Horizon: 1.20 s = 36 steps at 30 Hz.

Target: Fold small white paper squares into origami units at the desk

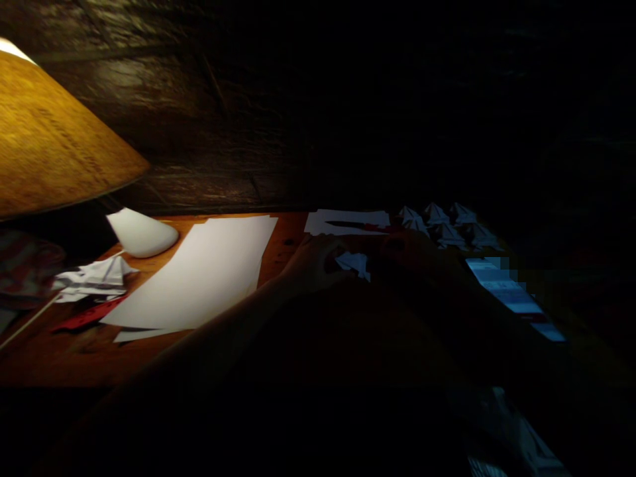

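Observation:
A small folded white paper piece [354, 263] with pointed corners is held at its left side by my left hand [315, 262], the fingers curled around its edge. My right hand [402, 246] lies in deep shadow just to the right of the paper. Its fingers are too dark to make out, so whether it touches the paper is unclear. Behind both hands, a dark pointed blade with a red handle [360, 226] rests across white sheets [318, 218].
A lit lamp shade [64, 132] and its white base [142, 232] stand left. Large white sheets [199, 271] lie beside crumpled paper [97, 278] and a red strip [89, 315]. Several folded paper shapes [447, 233] sit back right, near a glowing phone screen [511, 291].

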{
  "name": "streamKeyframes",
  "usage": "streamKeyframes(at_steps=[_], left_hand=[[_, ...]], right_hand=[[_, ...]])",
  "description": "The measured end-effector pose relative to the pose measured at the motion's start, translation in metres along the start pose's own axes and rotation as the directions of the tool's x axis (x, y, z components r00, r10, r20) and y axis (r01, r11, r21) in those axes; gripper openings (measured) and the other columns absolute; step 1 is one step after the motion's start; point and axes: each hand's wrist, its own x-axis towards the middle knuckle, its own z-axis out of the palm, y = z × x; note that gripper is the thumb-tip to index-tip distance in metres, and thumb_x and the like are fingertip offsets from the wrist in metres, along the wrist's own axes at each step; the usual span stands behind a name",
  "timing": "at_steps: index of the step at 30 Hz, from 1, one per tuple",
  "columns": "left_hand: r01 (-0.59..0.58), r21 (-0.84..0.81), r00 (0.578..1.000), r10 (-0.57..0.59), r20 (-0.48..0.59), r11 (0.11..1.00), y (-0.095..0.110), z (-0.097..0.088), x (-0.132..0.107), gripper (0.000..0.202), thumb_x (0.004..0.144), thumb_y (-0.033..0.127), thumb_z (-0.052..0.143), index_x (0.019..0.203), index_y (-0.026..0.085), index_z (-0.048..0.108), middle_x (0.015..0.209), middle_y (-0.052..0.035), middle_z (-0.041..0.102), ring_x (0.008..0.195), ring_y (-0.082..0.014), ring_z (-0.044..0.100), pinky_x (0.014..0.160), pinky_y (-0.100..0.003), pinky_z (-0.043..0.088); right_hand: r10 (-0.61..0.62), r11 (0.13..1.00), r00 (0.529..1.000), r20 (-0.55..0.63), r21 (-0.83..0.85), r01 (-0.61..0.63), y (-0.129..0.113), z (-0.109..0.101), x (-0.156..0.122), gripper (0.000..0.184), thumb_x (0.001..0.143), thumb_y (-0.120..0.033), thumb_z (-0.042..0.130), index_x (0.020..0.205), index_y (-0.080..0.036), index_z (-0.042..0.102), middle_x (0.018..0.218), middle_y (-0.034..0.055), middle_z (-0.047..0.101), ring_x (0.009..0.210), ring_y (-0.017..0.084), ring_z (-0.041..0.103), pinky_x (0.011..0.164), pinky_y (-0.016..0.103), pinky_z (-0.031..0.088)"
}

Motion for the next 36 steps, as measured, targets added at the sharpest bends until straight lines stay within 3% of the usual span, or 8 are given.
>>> streamKeyframes(at_steps=[3,8,12,17,20,25,32,36], left_hand=[[0.053,-0.007,0.996,-0.054,-0.065,0.999,-0.001,-0.003,0.001,0.041,0.069,0.044,0.086,0.099,0.022,0.069,0.089,-0.0044,0.067,0.085,-0.0232,0.056,0.084,-0.034,0.038],[0.216,-0.173,0.965,-0.237,-0.11,0.961,-0.012,-0.004,0.005,0.028,0.097,0.038,0.051,0.081,0.019,0.064,0.075,-0.0018,0.063,0.073,-0.0178,0.057,0.07,-0.029,0.037],[0.048,-0.157,0.994,-0.063,-0.092,0.987,-0.013,-0.003,0.005,0.009,0.087,0.025,0.063,0.093,0.019,0.066,0.094,-0.0054,0.067,0.092,-0.0209,0.061,0.084,-0.033,0.044],[-0.152,-0.068,0.988,0.154,0.021,0.986,0.0,0.001,0.0,0.039,0.086,0.028,0.069,0.124,0.023,0.06,0.123,-0.0102,0.064,0.115,-0.0285,0.058,0.101,-0.046,0.043],[-0.167,-0.064,0.984,0.162,-0.068,0.984,-0.001,0.003,0.0,0.042,0.083,0.022,0.067,0.124,0.022,0.058,0.122,-0.0094,0.063,0.115,-0.0279,0.058,0.099,-0.046,0.046],[-0.103,-0.156,0.951,0.051,-0.305,0.982,-0.023,-0.003,0.005,0.029,0.078,0.014,0.061,0.106,0.02,0.062,0.104,-0.0055,0.066,0.102,-0.0219,0.062,0.092,-0.039,0.05],[0.012,-0.22,0.91,-0.102,-0.402,0.975,-0.036,-0.007,0.008,0.02,0.074,0.013,0.058,0.091,0.019,0.065,0.093,-0.003,0.067,0.091,-0.0187,0.062,0.085,-0.035,0.051],[0.105,-0.267,0.831,-0.231,-0.506,0.958,-0.046,-0.013,0.009,0.016,0.074,0.013,0.058,0.087,0.019,0.066,0.09,-0.0014,0.069,0.089,-0.0175,0.063,0.085,-0.032,0.051]], right_hand=[[0.012,1.0,1.0,-0.017,0.001,-0.012,0.0,0.0,0.0,0.014,0.082,-0.026,0.066,0.087,-0.022,0.079,0.089,0.0071,0.077,0.074,0.021,0.067,0.066,0.031,0.045],[0.043,0.997,0.999,-0.011,-0.064,-0.044,0.004,-0.004,0.001,0.02,0.086,-0.029,0.063,0.092,-0.021,0.08,0.092,0.009,0.077,0.077,0.023,0.067,0.069,0.032,0.046],[-0.028,1.0,1.0,-0.013,0.005,0.028,0.001,-0.007,0.001,0.016,0.081,-0.023,0.068,0.09,-0.023,0.081,0.097,0.0076,0.078,0.083,0.024,0.068,0.077,0.034,0.049],[-0.341,0.926,0.932,0.119,0.214,0.312,-0.003,-0.007,0.004,0.026,0.079,-0.013,0.066,0.093,-0.028,0.082,0.098,0.002,0.078,0.088,0.02,0.069,0.087,0.035,0.051],[-0.462,0.865,0.874,0.147,0.292,0.408,-0.003,-0.006,0.005,0.031,0.081,-0.011,0.065,0.102,-0.027,0.081,0.105,0.0027,0.078,0.095,0.021,0.07,0.091,0.037,0.052],[-0.489,0.866,0.842,0.227,0.241,0.437,0.003,-0.006,0.002,0.048,0.082,-0.013,0.065,0.123,-0.035,0.074,0.119,-0.0027,0.076,0.109,0.023,0.068,0.097,0.038,0.053],[-0.438,0.899,0.834,0.335,0.148,0.413,0.012,-0.008,0.004,0.043,0.078,-0.007,0.06,0.106,-0.032,0.081,0.113,-0.0014,0.078,0.103,0.023,0.071,0.093,0.038,0.055],[-0.464,0.886,0.831,0.307,0.145,0.442,0.002,-0.011,0.001,0.046,0.081,-0.006,0.058,0.112,-0.031,0.079,0.119,-0.0004,0.076,0.103,0.022,0.072,0.095,0.038,0.054]])
